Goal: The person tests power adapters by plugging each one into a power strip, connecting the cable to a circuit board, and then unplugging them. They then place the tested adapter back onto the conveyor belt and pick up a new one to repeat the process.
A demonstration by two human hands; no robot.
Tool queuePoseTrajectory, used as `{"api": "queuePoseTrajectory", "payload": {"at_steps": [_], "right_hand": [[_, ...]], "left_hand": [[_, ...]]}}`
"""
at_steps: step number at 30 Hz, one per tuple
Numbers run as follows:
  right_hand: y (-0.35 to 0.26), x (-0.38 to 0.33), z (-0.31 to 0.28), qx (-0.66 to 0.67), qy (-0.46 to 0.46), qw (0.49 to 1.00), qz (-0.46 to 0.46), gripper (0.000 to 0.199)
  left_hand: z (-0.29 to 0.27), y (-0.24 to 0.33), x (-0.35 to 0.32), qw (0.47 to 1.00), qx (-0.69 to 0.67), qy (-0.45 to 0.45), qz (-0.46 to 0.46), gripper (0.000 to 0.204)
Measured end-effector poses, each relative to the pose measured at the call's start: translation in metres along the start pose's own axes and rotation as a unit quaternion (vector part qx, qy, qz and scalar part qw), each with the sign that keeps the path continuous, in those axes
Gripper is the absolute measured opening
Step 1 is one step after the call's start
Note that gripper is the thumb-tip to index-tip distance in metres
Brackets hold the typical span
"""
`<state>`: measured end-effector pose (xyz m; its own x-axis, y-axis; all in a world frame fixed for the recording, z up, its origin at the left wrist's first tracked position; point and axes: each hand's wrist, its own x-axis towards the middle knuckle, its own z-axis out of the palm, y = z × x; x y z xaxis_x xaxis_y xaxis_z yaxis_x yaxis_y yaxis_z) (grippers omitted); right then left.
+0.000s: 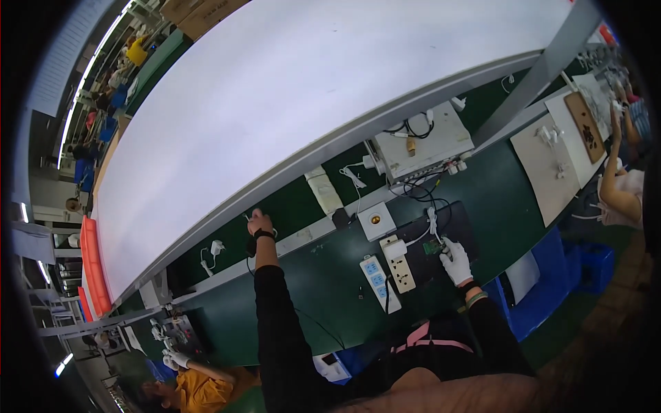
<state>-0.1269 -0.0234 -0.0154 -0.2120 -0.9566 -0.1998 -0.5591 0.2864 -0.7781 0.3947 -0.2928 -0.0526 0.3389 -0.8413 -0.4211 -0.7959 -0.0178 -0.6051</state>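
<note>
Head view, left hand [260,224]: 9 o'clock, fingers bunched; cannot tell whether anything is held.
Gloved right hand [456,262]: 4 o'clock, holding the green circuit board [432,247].
Brown tray [575,107]: between 2 and 3, small dark pieces inside.
Blue bin [554,275]: 4 o'clock, white item inside.
Green surface [317,268]: near edge by the torso, 6 o'clock.
Cardboard box [200,15]: 11 o'clock, illegible print.

Left grip [259,223] — any held item too small to tell; green circuit board [432,247] — partly covered by right grip [456,263].
</note>
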Motion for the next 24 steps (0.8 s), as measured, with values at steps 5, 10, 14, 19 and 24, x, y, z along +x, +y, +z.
{"api": "queuePoseTrajectory", "payload": {"at_steps": [5, 10, 14, 19, 24], "right_hand": [[0.003, -0.001, -0.003, 0.018, -0.003, 0.999, -0.033, 0.049], [0.019, -0.011, -0.011, 0.099, -0.053, 0.994, 0.003, 0.048], [-0.003, -0.024, -0.022, 0.121, -0.155, 0.979, 0.053, 0.054], [-0.116, -0.045, -0.05, 0.034, -0.028, 0.925, -0.378, 0.074], [-0.129, -0.057, -0.054, 0.07, -0.122, 0.885, -0.445, 0.06]], "left_hand": [[0.013, -0.015, -0.069, 0.999, -0.048, 0.008, 0.016, 0.029], [-0.046, -0.026, -0.201, 0.986, -0.023, 0.051, 0.154, 0.038], [-0.062, -0.029, -0.288, 0.93, -0.335, 0.035, 0.15, 0.044], [-0.115, -0.008, -0.403, 0.71, -0.627, 0.088, 0.308, 0.034], [-0.141, 0.027, -0.432, 0.493, -0.755, -0.04, 0.431, 0.034]]}}
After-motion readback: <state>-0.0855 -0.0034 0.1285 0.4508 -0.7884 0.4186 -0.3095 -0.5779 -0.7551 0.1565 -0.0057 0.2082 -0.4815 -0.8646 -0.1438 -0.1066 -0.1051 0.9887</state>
